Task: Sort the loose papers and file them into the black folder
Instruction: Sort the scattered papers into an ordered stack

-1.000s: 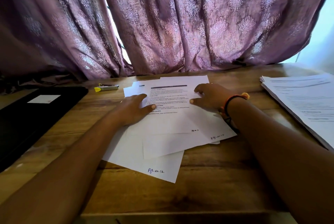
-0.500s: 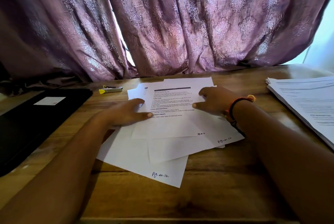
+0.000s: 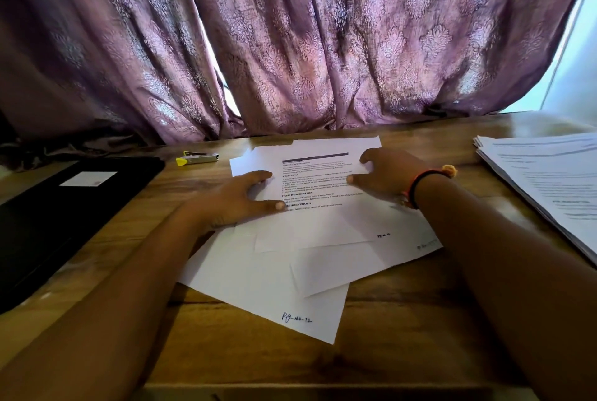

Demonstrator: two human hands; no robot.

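Observation:
Several loose white papers (image 3: pixel 310 239) lie fanned and overlapping on the wooden table's middle. The top sheet carries printed text; lower sheets show handwritten page numbers at their corners. My left hand (image 3: pixel 239 198) rests flat on the left side of the top sheet, fingers spread, thumb pointing right. My right hand (image 3: pixel 384 176) rests on the sheet's right edge with fingers bent over the paper; a black and orange band circles its wrist. The black folder (image 3: pixel 58 223) lies closed at the left, a white label on its cover.
A second stack of printed papers (image 3: pixel 549 184) sits at the right edge of the table. A yellow-tipped stapler (image 3: pixel 197 158) lies behind the folder near the curtain (image 3: pixel 307 45). Bare wood (image 3: pixel 387 336) shows toward the near edge.
Both hands stay on the top sheet; the left hand's fingers have spread a little wider. The view has shifted slightly; the papers lie as before.

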